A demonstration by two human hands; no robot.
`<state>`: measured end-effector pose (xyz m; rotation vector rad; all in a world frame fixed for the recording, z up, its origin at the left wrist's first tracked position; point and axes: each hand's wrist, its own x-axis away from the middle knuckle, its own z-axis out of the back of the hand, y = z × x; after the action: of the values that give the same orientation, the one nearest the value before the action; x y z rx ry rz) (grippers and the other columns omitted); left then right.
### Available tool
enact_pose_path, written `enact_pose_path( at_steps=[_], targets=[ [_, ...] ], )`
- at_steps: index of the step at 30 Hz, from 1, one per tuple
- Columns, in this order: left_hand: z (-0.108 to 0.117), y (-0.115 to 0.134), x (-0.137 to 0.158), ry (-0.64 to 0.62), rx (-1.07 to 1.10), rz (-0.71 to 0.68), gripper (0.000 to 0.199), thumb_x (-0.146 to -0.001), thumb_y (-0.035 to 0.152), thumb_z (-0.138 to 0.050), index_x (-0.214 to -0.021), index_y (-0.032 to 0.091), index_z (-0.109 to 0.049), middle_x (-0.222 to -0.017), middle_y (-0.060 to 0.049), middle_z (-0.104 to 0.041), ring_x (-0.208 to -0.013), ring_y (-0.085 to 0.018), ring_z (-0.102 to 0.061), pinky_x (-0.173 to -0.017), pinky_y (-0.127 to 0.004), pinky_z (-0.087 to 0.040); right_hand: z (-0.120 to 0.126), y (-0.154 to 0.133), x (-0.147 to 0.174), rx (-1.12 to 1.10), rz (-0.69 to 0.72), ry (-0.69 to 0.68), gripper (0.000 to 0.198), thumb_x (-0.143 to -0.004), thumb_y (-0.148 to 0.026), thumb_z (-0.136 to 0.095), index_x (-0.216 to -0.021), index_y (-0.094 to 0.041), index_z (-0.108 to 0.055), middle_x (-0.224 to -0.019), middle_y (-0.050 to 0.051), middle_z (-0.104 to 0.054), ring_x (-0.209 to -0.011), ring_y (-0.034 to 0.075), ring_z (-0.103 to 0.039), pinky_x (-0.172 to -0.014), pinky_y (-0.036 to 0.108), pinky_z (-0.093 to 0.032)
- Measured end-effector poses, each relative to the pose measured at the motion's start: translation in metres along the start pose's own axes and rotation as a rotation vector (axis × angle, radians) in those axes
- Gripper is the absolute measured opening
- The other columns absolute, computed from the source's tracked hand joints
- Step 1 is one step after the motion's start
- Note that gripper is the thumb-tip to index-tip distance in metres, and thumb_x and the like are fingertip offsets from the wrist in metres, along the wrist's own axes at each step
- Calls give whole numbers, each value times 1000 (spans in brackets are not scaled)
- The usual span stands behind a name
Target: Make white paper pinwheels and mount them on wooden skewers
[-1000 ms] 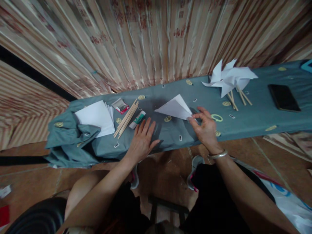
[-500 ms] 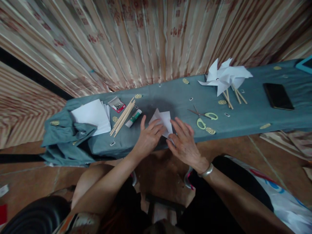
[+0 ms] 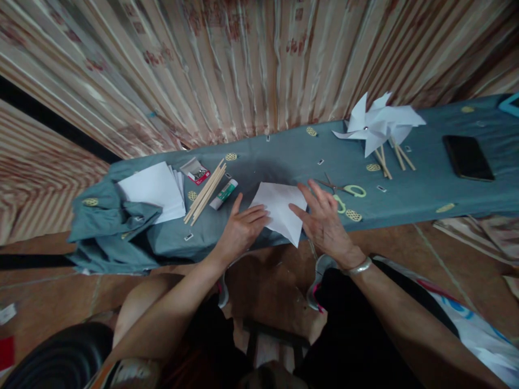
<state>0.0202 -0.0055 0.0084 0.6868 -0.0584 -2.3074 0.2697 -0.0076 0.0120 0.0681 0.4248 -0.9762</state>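
Observation:
A creased white sheet of paper (image 3: pixel 280 208) lies opened out at the front edge of the cloth-covered table, one corner reaching over the edge. On its left side rest the outstretched fingers of my left hand (image 3: pixel 244 226). My right hand (image 3: pixel 325 224) is at the paper's right side, fingers spread, the thumb touching the sheet. Just beyond the right hand lie scissors with light green handles (image 3: pixel 355 190), partly hidden by its fingers. To the left of the paper is a glue stick (image 3: pixel 224 195), beside a bundle of wooden sticks (image 3: pixel 206 192).
A stack of white paper (image 3: pixel 152 189) sits at the left, near a small red-and-white box of metal pins (image 3: pixel 196 171). Finished paper pinwheels (image 3: pixel 375 127) on sticks lie at the right. Farther right is a black phone (image 3: pixel 468 157). A striped curtain (image 3: pixel 243 70) hangs behind the table (image 3: pixel 425 189).
The paper, folded over before, is now spread flat. My right hand has moved to the right and now covers part of the scissors. My left hand has shifted only slightly.

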Motion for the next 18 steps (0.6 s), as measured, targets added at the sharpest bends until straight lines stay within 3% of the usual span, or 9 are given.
enact_pose_path(
  at_steps=[4, 8, 11, 18],
  targets=[
    [-1, -4, 12, -42, 71, 73, 23, -96, 19, -51, -105, 23, -72, -107, -5, -76, -106, -20, -68, -115, -56, -28, -3, 8, 9, -126, 43, -37, 29, -94, -14, -45, -105, -20, -70, -144, 12, -53, -140, 31, -38, -106, 54, -39],
    [0, -5, 18, -83, 147, 164, 22, -96, 25, -51, -105, 22, -71, -103, -6, -77, -99, -20, -67, -99, -45, -42, -6, 18, 14, -342, -2, -63, 25, -93, -18, -50, -103, -20, -73, -124, 10, -68, -118, 28, -56, -99, 49, -49],
    [2, -5, 17, -87, 217, 209, 26, -98, 29, -48, -103, 19, -72, -100, -6, -77, -93, -20, -65, -89, -40, -44, -7, 22, 11, -467, -23, -98, 22, -94, -23, -53, -99, -22, -74, -114, 7, -73, -108, 26, -60, -95, 46, -51],
    [4, -3, 14, -119, 336, 348, 33, -99, 38, -47, -91, 20, -73, -94, -5, -74, -90, -19, -63, -85, -35, -44, -5, 21, 2, -674, -189, -146, 27, -93, -40, -55, -87, -24, -76, -103, 6, -75, -100, 23, -64, -91, 41, -51]
  ],
)
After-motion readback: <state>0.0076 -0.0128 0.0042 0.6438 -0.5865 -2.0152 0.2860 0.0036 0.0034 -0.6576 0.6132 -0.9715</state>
